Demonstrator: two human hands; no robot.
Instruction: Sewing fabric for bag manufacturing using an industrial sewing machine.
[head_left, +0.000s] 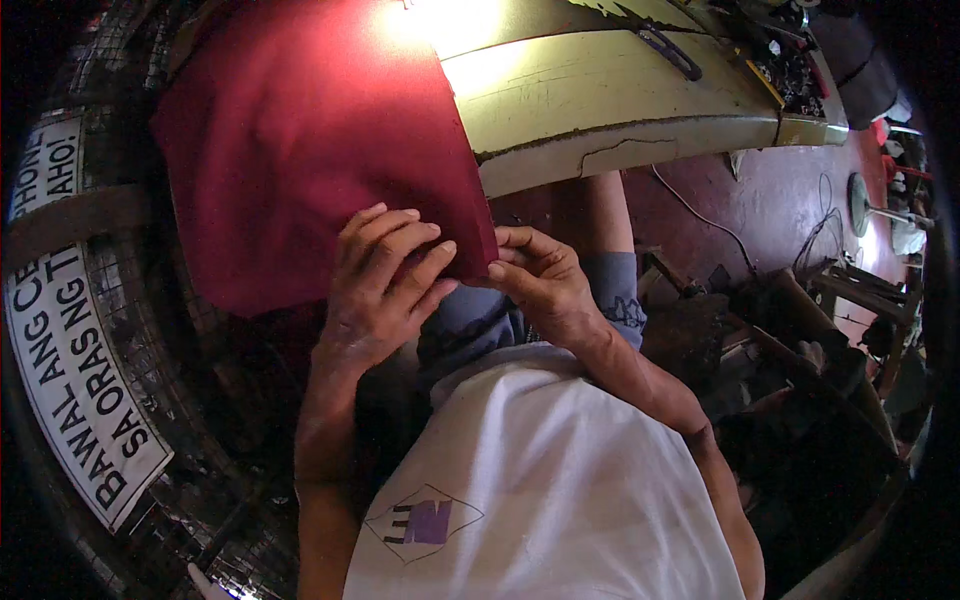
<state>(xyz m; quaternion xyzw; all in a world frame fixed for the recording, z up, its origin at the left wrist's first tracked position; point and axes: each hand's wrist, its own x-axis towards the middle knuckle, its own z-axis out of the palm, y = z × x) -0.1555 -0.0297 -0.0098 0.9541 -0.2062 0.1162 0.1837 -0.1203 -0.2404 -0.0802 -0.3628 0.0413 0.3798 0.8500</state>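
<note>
while the right hand [552, 287] pinches the near corner of a dark red cloth sheet [310, 150] between thumb and fingers, the left hand [378, 275] lays loosely bent, slightly spread fingers on the sheet's near edge just beside it, though whether it grips there i cannot tell. the cloth spreads ahead of both hands and to their left, overlapping a worn, pale yellow worktable [620, 100], on which a dark, narrow, looped object [668, 52] lies well ahead and right of the right hand.
</note>
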